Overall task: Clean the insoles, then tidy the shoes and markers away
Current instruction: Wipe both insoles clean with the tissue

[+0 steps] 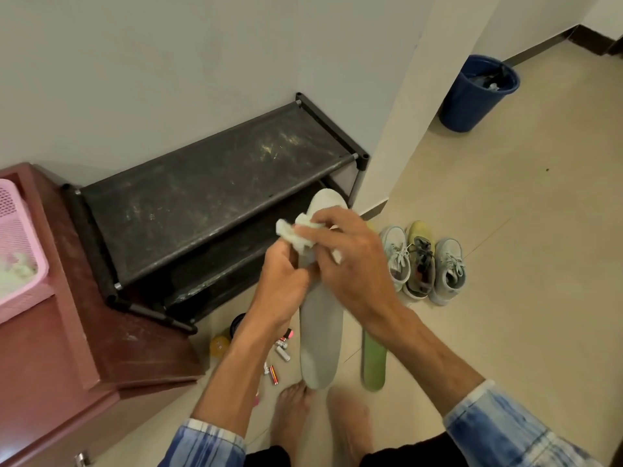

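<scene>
L hand: fingers clamped on insole.
R hand: fingers pinch cloth.
Insole: lengthwise up-frame, toe at centre.

- Long pale grey foam insole: toe at 12 o'clock, heel at 6. My left hand grips its middle and my right hand holds a crumpled white wipe against it.
- Flat green foam insole: on the tiles at the grey one's 4 o'clock.
- Three lace-up sneakers, an olive one between two pale blue: side by side at 2 o'clock.
- Small capped markers: scattered at 8 o'clock.
</scene>
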